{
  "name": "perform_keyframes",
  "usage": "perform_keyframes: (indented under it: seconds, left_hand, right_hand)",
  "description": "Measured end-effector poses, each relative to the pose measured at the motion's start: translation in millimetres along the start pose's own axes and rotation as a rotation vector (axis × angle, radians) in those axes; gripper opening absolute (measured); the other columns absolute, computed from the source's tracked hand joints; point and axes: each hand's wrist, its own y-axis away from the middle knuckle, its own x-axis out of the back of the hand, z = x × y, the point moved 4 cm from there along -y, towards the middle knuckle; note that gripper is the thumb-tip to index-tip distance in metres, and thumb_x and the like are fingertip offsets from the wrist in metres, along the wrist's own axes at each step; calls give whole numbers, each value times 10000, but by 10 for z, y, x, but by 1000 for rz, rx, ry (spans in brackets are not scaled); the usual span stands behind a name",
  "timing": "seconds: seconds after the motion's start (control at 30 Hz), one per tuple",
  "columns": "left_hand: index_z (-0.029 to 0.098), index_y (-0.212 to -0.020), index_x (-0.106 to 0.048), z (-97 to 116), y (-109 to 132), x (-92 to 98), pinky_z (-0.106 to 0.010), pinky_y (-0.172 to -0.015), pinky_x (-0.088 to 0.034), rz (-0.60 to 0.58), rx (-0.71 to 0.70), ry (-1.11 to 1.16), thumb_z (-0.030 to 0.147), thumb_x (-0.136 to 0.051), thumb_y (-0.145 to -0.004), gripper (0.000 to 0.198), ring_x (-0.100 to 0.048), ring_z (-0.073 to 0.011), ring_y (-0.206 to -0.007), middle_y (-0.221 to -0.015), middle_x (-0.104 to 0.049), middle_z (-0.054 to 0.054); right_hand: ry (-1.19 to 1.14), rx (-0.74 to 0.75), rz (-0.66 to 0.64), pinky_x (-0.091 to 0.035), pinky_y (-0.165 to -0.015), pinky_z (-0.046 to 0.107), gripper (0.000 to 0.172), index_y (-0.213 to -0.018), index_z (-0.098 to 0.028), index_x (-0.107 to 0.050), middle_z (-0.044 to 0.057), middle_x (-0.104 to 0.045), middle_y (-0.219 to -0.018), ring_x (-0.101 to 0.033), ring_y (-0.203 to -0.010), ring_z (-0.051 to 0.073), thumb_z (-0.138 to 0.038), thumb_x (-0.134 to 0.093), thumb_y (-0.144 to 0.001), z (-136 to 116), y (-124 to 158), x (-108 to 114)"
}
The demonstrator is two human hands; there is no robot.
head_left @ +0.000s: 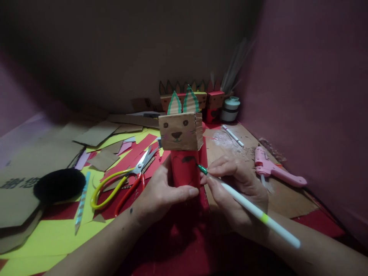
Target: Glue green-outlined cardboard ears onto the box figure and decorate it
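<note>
In the middle stands a cardboard rabbit figure with a boxy brown head, green-edged pointed ears, a drawn face and a red paper tube body. My left hand is wrapped round the lower body, thumb across its front. Between the fingers of my right hand is a white marker pen with a green tip end and a yellow-green band. Its tip is at the right side of the red body, close to a dark patch drawn there; whether it touches I cannot tell.
Scissors with yellow and red handles and a striped pencil lie left among paper and cardboard scraps. A black oval is beside them. At right are a pink glue gun and another marker. Similar figures and a pale jar stand behind.
</note>
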Motion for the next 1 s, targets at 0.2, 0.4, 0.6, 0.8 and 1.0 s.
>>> perform_keyframes:
  seconds: [0.2,0.4,0.6,0.8,1.0]
  left_hand:
    - [207,-1108,-654,5,7,-10,-276,-717,-600,5,16,7,223,-893,-696,477,-742,-212,-845,-979,-783,-38]
    - [206,-1080,-665,11,5,-7,-267,-684,-592,22,4,1,195,-896,-681,461,-727,-197,-803,-955,-782,-30]
    - [205,-1124,-643,7,10,-13,-301,-719,-605,21,18,-12,226,-894,-699,494,-740,-230,-852,-1012,-782,-53]
    - [213,-1099,-654,19,7,-3,-275,-704,-591,12,9,-24,231,-898,-704,465,-728,-208,-827,-987,-782,-38]
    - [222,-1092,-661,15,7,-3,-269,-696,-585,4,-2,-5,200,-889,-697,456,-720,-201,-820,-991,-784,-35]
  right_hand:
    - [-2,-26,-9,-497,-659,331,222,-961,-227,-630,11,-647,-818,-651,-768,174,-21,-581,-892,-18,9,8]
    - [38,-6,3,-519,-708,339,232,-1001,-237,-628,1,-653,-863,-668,-766,161,-28,-601,-906,-13,-5,8]
    - [10,-1,-16,-519,-676,332,228,-1000,-227,-630,12,-651,-852,-660,-781,172,-28,-594,-896,-17,-3,3]
    - [23,4,-6,-538,-670,335,234,-986,-235,-625,7,-650,-824,-662,-767,176,-27,-593,-883,-28,-5,-3]
    - [29,11,-2,-528,-652,327,232,-998,-237,-623,7,-650,-853,-669,-754,168,-32,-598,-892,-30,-15,-13]
